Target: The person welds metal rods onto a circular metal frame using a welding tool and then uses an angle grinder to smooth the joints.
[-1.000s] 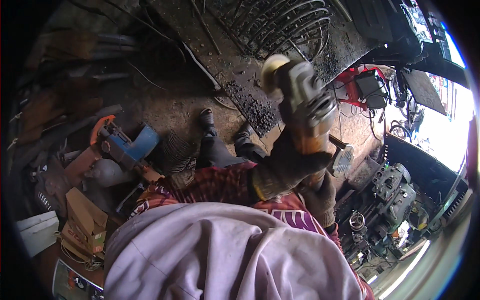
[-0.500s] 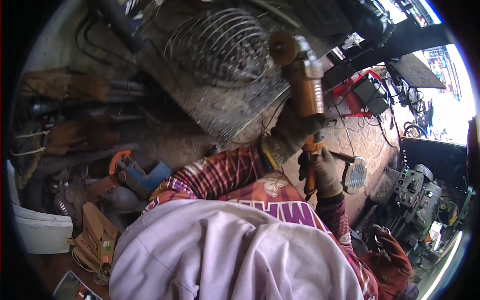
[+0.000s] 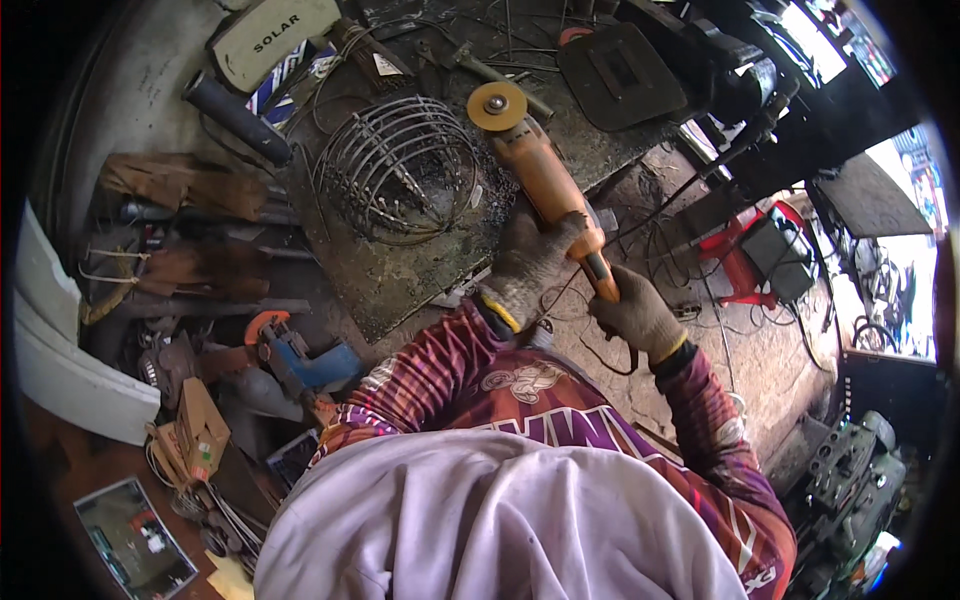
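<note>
An orange angle grinder (image 3: 545, 178) with a round yellowish disc (image 3: 485, 113) spans from my hands up over the metal table (image 3: 385, 285). My left hand (image 3: 532, 262), in a grey knit work glove, wraps round the grinder's body near its rear. Lower and to the right, my gloved right hand (image 3: 640, 312) is closed round the narrow back end of the tool. Left of the disc, a dome-like cage of bent metal rods (image 3: 405, 155) rests on the tabletop, apart from the grinder. Whether the disc is spinning cannot be told.
A dark welding mask (image 3: 622, 75) and a dark tube (image 3: 237, 118) lie toward the back. Right of me are a red plastic chair (image 3: 740, 270), cables on the floor and a greenish machine (image 3: 850, 490). A blue-and-orange tool (image 3: 305, 358) and cardboard (image 3: 195, 430) are at left.
The grinder has shifted left and its disc now faces up more, closer to the rod cage. Both hands kept their hold and moved with it. The whole view has shifted too.
</note>
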A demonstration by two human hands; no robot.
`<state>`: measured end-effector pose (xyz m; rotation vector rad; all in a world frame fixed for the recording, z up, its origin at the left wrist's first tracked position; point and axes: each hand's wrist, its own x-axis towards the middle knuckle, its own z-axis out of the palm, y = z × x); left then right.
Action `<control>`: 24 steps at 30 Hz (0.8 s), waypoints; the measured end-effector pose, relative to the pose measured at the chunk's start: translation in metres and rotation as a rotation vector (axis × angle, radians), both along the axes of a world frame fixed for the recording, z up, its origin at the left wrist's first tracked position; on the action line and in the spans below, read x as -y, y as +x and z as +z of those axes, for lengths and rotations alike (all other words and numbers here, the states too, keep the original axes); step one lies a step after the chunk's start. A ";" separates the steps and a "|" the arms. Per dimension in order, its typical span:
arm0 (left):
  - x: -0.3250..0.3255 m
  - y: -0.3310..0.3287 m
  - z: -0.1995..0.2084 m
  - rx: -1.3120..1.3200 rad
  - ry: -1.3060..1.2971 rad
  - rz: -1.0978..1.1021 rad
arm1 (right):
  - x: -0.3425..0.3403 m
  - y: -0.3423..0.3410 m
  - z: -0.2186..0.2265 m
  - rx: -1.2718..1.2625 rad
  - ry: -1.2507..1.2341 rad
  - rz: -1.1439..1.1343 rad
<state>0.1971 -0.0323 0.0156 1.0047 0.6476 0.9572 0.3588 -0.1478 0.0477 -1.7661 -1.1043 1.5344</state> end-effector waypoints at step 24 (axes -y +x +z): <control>0.068 -0.127 0.006 -0.508 0.190 0.470 | -0.115 0.028 -0.024 -0.194 -0.063 0.119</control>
